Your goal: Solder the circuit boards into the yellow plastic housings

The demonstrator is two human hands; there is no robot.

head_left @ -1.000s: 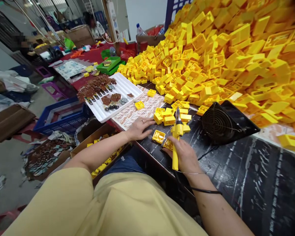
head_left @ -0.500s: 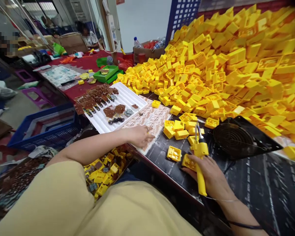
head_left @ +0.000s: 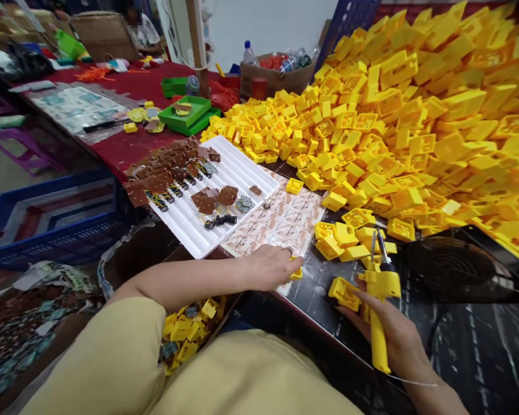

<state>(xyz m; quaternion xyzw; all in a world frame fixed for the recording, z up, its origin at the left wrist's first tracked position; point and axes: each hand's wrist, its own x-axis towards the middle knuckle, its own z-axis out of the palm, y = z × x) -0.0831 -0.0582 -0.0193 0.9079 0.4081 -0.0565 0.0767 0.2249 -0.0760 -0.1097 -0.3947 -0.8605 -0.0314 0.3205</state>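
My right hand (head_left: 393, 334) grips a yellow-handled soldering tool (head_left: 378, 305), tip pointing away, and its fingers also touch a yellow plastic housing (head_left: 345, 292) lying on the black mat. My left hand (head_left: 271, 266) is closed over another yellow housing (head_left: 297, 272) at the near edge of a printed sheet (head_left: 281, 219). A small cluster of yellow housings (head_left: 350, 236) lies just beyond the tool tip.
A huge heap of yellow housings (head_left: 415, 115) fills the right. A white tray (head_left: 225, 190) holds brown circuit boards. A black fan (head_left: 452, 265) sits right of the tool. A cardboard box of housings (head_left: 190, 328) is below the table edge, a blue crate (head_left: 52, 219) at left.
The view has shifted left and down. My left hand slid back toward the table edge and closed on a yellow housing. My right hand kept the tool beside the housings.
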